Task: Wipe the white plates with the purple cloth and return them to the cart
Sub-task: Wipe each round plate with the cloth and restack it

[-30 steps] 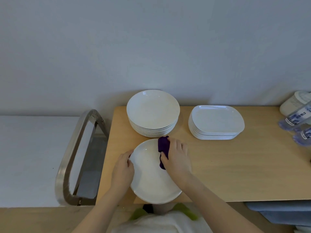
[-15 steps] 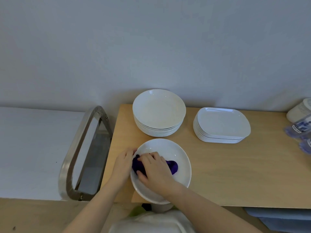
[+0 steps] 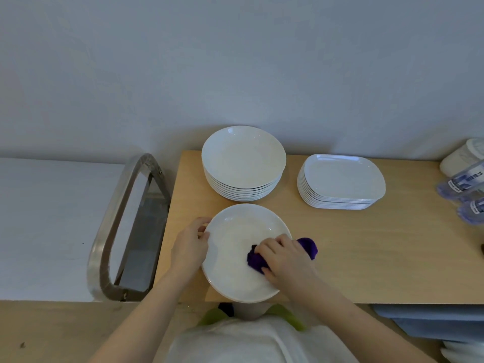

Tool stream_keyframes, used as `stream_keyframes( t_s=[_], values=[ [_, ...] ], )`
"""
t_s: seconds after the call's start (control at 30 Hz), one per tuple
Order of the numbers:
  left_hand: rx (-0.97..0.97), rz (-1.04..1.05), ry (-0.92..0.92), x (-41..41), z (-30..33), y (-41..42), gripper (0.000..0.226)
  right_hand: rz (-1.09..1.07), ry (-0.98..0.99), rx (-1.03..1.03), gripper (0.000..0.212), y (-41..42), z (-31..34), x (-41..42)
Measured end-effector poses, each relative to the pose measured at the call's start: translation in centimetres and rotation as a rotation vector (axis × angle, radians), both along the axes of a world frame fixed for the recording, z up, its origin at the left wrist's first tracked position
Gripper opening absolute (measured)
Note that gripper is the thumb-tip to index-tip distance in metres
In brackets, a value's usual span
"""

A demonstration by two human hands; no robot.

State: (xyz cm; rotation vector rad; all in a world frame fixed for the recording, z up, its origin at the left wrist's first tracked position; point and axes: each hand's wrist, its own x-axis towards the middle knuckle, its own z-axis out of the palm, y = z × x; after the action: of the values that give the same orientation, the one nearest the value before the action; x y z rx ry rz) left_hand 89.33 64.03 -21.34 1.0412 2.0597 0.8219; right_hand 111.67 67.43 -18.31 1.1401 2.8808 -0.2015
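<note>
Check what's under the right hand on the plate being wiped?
The purple cloth lies bunched under the right hand, on the round plate. Its ends show on both sides; its middle and the plate beneath are covered. The left hand holds the rim.

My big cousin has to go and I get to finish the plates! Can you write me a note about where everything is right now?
Left hand: grips the left rim of the round plate at the table's near edge, steadying it.
Right hand: its fingers curl round the purple cloth, pressing it on the plate's right side.
Behind it: a stack of round plates and, to its right, a stack of squarish plates.
Done: this plate is mid-wipe; which stacked plates are already wiped cannot be told.
Left: finish this plate, wipe the rest, put them all on the metal cart at the left.
</note>
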Motion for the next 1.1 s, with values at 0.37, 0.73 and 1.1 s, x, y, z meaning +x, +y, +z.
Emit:
stream_keyframes(
  t_s=[0.37, 0.73, 1.1],
  values=[
    [-0.014, 0.031, -0.035, -0.1, 0.1, 0.1, 0.026, -0.344, 0.11, 0.0, 0.033, 3.8, -2.3, -5.5],
    [0.039, -0.006, -0.04, -0.2, 0.2, -0.2, 0.03, 0.025, 0.042, 0.142, 0.045, 1.3, -2.6, -9.2],
    [-0.003, -0.039, 0.069, 0.1, -0.2, -0.6, 0.034, -0.145, -0.23, 0.145, 0.049, 3.7, -0.8, -3.5]
  ],
)
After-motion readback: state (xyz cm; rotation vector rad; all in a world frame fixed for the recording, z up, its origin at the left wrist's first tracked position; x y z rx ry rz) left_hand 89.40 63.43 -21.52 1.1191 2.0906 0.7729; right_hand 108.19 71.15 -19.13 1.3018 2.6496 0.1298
